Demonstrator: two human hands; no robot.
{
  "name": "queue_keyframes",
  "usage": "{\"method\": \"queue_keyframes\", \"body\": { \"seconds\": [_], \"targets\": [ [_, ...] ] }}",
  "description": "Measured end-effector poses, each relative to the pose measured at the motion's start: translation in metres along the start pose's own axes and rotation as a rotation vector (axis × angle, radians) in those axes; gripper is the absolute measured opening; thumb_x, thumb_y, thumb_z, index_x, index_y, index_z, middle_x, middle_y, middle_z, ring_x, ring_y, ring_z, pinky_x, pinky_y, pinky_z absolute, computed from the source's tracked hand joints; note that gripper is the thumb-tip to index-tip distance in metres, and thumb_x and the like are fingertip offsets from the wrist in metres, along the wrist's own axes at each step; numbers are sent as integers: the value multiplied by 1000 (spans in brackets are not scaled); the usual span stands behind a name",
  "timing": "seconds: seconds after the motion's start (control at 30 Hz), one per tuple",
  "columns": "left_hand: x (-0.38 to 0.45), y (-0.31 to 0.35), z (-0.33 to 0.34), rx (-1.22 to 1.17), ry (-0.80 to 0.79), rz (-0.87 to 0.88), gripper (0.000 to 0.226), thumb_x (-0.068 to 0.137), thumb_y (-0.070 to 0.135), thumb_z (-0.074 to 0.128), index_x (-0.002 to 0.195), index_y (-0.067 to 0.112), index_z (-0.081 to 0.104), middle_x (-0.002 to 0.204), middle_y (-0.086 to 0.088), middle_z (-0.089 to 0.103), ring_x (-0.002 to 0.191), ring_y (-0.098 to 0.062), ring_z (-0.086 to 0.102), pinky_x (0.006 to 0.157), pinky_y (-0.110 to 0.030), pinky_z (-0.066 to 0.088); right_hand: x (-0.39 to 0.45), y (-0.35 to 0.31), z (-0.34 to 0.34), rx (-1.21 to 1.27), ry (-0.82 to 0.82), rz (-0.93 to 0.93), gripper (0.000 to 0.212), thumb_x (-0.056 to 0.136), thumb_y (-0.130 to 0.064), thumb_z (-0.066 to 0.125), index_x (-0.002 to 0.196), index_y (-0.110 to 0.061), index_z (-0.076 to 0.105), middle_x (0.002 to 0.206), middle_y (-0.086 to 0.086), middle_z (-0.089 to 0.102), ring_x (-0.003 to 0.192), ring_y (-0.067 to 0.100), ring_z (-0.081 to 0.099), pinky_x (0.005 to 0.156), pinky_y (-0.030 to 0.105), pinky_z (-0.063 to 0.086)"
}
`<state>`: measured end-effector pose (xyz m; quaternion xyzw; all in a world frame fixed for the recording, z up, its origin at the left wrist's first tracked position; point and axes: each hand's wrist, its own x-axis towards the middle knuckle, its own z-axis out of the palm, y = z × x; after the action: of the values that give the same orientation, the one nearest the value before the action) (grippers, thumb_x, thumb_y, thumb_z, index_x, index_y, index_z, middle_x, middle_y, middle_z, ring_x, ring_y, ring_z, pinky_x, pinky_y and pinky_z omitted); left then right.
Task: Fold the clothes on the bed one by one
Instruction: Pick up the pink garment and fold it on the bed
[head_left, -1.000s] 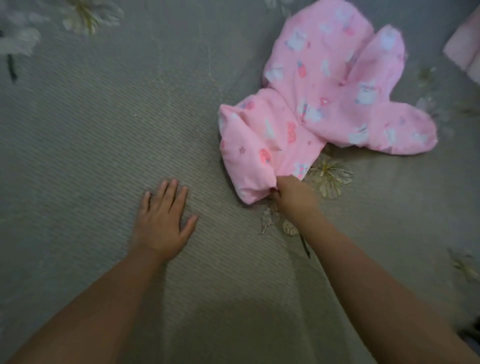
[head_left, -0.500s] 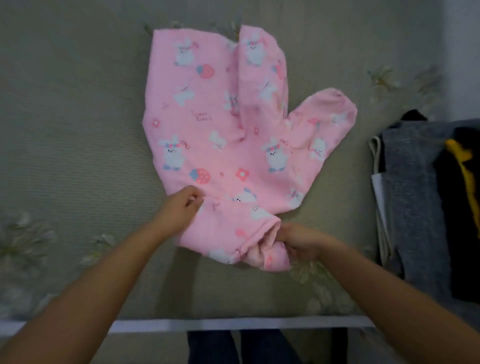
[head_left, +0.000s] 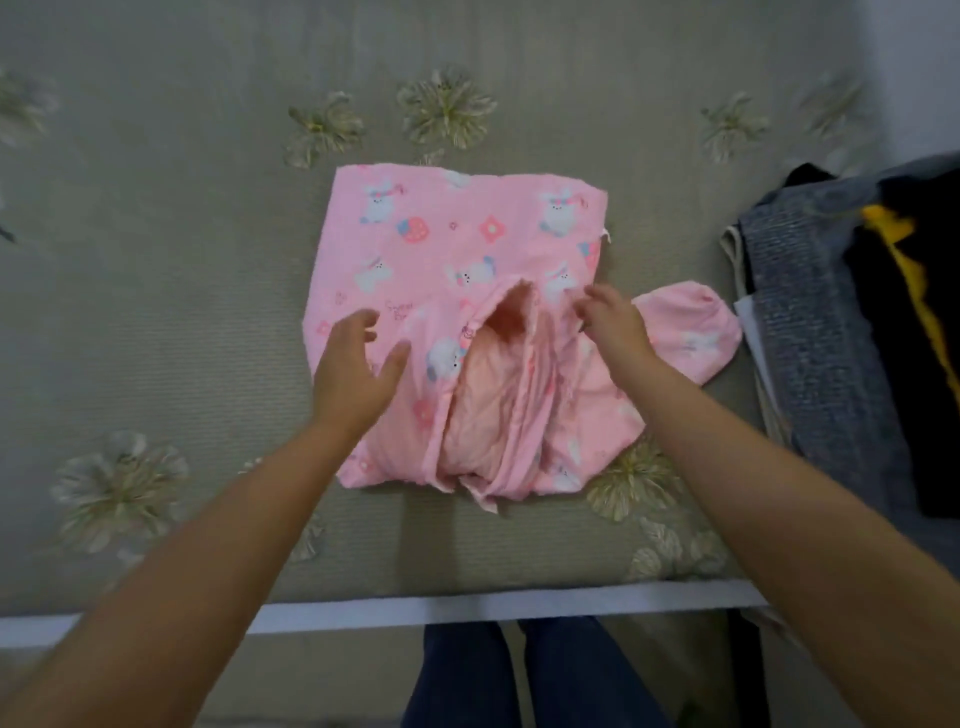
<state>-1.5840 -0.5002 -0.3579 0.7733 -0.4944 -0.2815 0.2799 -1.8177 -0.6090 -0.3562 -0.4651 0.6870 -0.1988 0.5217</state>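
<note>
A pink top (head_left: 447, 244) printed with white bunnies lies spread on the grey-green bed (head_left: 156, 291), front side up with its front opening gaping and showing the pale lining. One sleeve (head_left: 691, 332) sticks out to the right. My left hand (head_left: 358, 369) hovers over the garment's left half, fingers spread and relaxed. My right hand (head_left: 610, 319) is over the right edge of the opening, fingertips bent down onto the fabric; whether it pinches the cloth is unclear.
A pile of grey, black and yellow clothes (head_left: 841, 332) lies at the right of the bed. The bed's pale front edge (head_left: 467, 608) runs across below the garment, with legs in blue jeans (head_left: 498, 675) beneath it.
The pink top now lies spread out square, opening upward. Both hands have let go of its near edge and moved up onto its middle.
</note>
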Motion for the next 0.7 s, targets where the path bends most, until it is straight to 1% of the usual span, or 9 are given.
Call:
{"method": "queue_keyframes", "body": {
  "seconds": [0.1,0.17,0.23,0.33,0.43,0.5,0.6,0.67,0.7],
  "targets": [
    [-88,-38,15,392,-144,215,63,79,44,55,103,-14,59,107,-36,58,97,-49,58,78,-56,48,-69,65,3,-461,-122,-306,34,80,2,50,113,8,57,109,21,60,102,31,56,82,18,36],
    [-123,-58,25,475,-259,171,55,65,20,80,103,-16,61,109,-41,55,96,-58,55,72,-65,46,-113,107,11,-667,-155,-519,39,64,2,65,101,14,62,101,28,63,96,39,61,88,34,45],
    [-137,-70,35,460,-289,59,64,54,-2,84,112,-13,58,118,-45,47,101,-61,50,75,-64,46,-136,139,21,-921,-160,-642,54,46,-8,87,94,9,67,94,23,67,88,35,67,77,46,52],
    [-129,-77,42,410,-221,-111,62,74,-3,66,132,1,45,134,-39,34,110,-51,47,85,-51,45,-139,149,36,-1141,-112,-606,63,37,-32,91,91,-5,72,91,8,71,86,22,69,74,34,50],
    [-122,-83,47,401,-122,-129,58,75,-3,64,130,1,47,121,-34,48,102,-47,50,82,-49,41,-119,138,45,-1130,19,-657,33,34,-12,89,62,-12,70,65,2,67,67,20,67,70,31,27],
    [-115,-83,47,353,-79,-189,53,75,-5,59,127,1,49,106,-29,57,99,-43,52,80,-45,40,-108,125,45,-1079,28,-671,23,35,1,81,47,-8,64,51,3,61,57,22,64,72,32,29],
    [-106,-76,43,247,-34,-285,30,80,-3,54,110,-3,53,92,-27,59,87,-39,55,68,-41,40,-108,104,30,-997,-5,-603,11,47,8,69,50,-1,63,53,11,62,59,30,63,67,48,41],
    [-103,-62,34,242,-20,-225,11,83,-1,53,90,-9,55,87,-29,59,83,-40,54,63,-38,33,-110,88,13,-983,32,-562,8,58,7,69,61,0,66,60,15,64,68,33,62,73,46,37],
    [-103,-54,28,230,-2,-197,10,84,-1,53,83,-10,55,85,-29,59,81,-40,54,61,-36,28,-111,79,6,-971,71,-545,6,65,4,65,67,-1,68,63,16,65,74,33,61,77,44,33]
  ]
}}
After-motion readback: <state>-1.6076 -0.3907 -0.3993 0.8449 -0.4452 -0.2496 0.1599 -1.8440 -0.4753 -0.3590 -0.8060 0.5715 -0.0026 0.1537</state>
